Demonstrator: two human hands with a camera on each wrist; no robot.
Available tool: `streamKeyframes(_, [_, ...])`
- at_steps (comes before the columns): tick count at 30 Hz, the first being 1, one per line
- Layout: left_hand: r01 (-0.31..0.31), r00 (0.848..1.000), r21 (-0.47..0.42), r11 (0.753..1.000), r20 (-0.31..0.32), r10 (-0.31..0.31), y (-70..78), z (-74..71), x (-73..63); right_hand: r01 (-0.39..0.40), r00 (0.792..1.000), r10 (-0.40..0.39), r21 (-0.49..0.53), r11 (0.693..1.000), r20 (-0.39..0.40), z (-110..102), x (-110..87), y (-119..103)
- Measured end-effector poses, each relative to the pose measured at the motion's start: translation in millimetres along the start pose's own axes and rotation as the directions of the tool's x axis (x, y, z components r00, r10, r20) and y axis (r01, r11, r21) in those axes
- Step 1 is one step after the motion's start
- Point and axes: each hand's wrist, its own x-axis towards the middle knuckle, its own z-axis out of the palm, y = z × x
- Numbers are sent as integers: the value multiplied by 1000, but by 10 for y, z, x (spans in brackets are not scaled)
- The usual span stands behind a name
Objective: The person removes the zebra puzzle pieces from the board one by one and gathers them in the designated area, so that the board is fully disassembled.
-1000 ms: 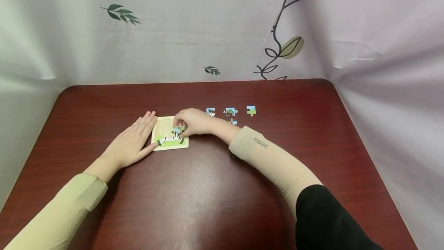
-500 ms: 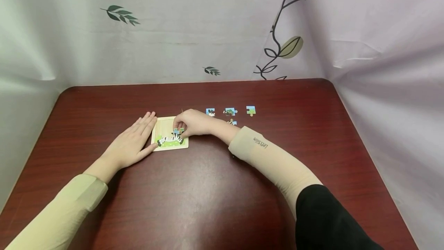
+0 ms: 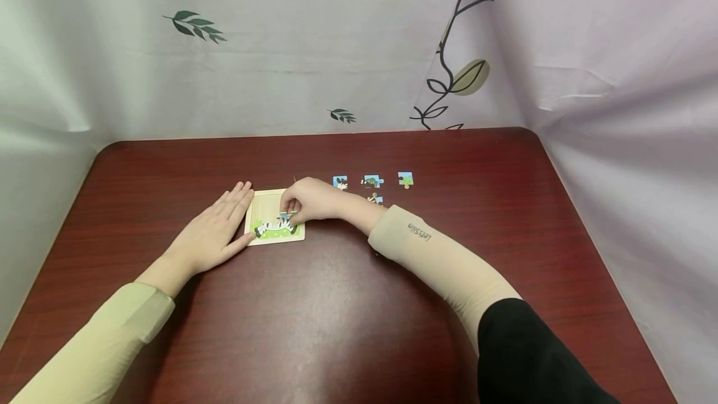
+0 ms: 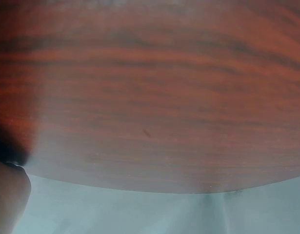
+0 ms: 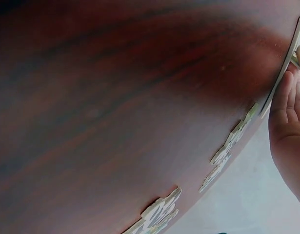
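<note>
A square wooden puzzle tray [image 3: 263, 197] lies on the table, its lower part filled with a zebra body on green grass. My left hand [image 3: 210, 229] is laid flat along the tray's left side, fingers straight, thumb at its lower left corner. With curled fingers my right hand [image 3: 314, 197] pinches a blue and green jigsaw piece [image 3: 285, 216] over the tray's right half, low against the zebra picture. The fingers hide part of that piece. In the right wrist view, the right hand [image 5: 289, 126] shows at the tray edge [image 5: 282, 68].
Loose jigsaw pieces lie right of the tray: one with a zebra head [image 3: 339, 182], one with a dark green bush [image 3: 373, 181], a blue and green one [image 3: 406, 179], and one [image 3: 376, 199] partly behind the right wrist. A pale curtain [image 3: 269, 67] hangs behind the table.
The pinched jigsaw piece has moved slightly down toward the zebra picture and tilted, showing less of its face. The left hand and tray have stayed in place.
</note>
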Motion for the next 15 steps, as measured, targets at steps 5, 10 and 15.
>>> streamKeyframes(5, [0, 1000, 3, 1000, 1, 0, -6, 6, -1, -3, 1000, 3, -31, 1000, -9, 10, 0, -17])
streamKeyframes(10, [1, 1000, 7, 1000, 1, -1, -7, 9, 1, -13, 1000, 12, -37, 999, -29, 18, -10, -24])
streamKeyframes(15, [2, 1000, 7, 1000, 1, -2, -4, 11, 4, -25, 999, 22, -46, 999, -49, 28, -13, -25])
